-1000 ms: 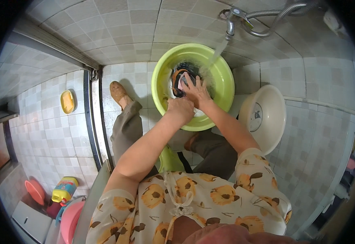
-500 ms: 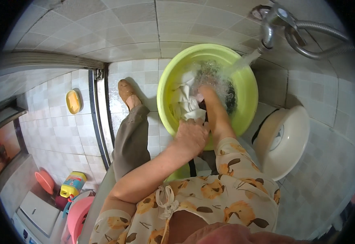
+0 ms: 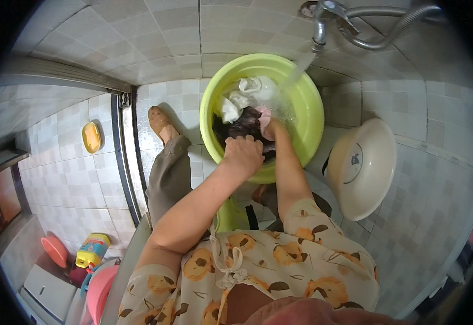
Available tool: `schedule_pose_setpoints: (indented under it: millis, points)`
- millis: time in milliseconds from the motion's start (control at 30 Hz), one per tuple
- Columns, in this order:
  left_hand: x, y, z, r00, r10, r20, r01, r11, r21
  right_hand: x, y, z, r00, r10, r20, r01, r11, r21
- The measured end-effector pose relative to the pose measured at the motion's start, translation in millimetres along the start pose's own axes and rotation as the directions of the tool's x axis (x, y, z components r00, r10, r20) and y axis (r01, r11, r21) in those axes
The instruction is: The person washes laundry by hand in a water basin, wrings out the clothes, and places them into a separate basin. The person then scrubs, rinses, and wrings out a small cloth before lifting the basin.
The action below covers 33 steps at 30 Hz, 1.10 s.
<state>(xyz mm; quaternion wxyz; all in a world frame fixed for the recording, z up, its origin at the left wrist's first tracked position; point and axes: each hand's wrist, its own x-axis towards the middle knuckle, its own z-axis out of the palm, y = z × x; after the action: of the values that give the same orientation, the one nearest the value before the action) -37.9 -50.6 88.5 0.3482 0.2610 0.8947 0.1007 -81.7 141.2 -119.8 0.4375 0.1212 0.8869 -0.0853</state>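
My left hand is closed on the dark wet cloth at the near-left side of a yellow-green basin. My right hand reaches into the basin beside it, fingers bent round a pink cloth; its fingertips are partly hidden. White cloth lies bunched in the water behind the dark one. From the tap a stream runs into the basin, and the water under it is foamy.
A cream basin leans on its side at the right. Past a door track on the left are a yellow soap dish, a yellow bottle and a pink basin. My foot in a brown shoe stands left of the yellow-green basin.
The dark cloth has come toward my left hand, and the white cloth now lies farther back. Pink cloth shows more at my right hand. The whole view has shifted slightly.
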Motion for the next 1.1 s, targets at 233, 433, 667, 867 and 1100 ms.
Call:
schedule_pose_setpoints:
  millis: [233,433,667,867,1100]
  points:
    - [2.4,10.6,-4.1,0.973,0.063,-0.223,-0.067,0.998,-0.010,-67.1,-21.5,-3.7,0.712,-0.536,-0.454,0.463,0.844,-0.271]
    - [10.8,-4.1,-2.1,0.957,0.280,-0.082,-0.291,0.894,-0.341,-112.8,-13.8,-10.7,0.781,-0.158,-0.604,0.492,0.752,0.439]
    - [0.8,-26.8,-25.7,0.975,0.155,-0.158,-0.168,0.983,-0.073,-208.5,-18.8,-45.2,0.863,-0.062,-0.502,0.254,0.911,0.325]
    - [30.5,-27.4,-34.7,0.975,-0.029,-0.222,0.021,0.999,-0.036,-206.4,0.7,-72.7,0.858,-0.036,-0.512,0.277,0.873,0.402]
    - [79.6,-43.9,-2.3,0.990,-0.138,-0.042,0.139,0.990,0.026,-133.1,-18.6,-61.0,0.918,-0.133,-0.372,0.160,0.986,0.042]
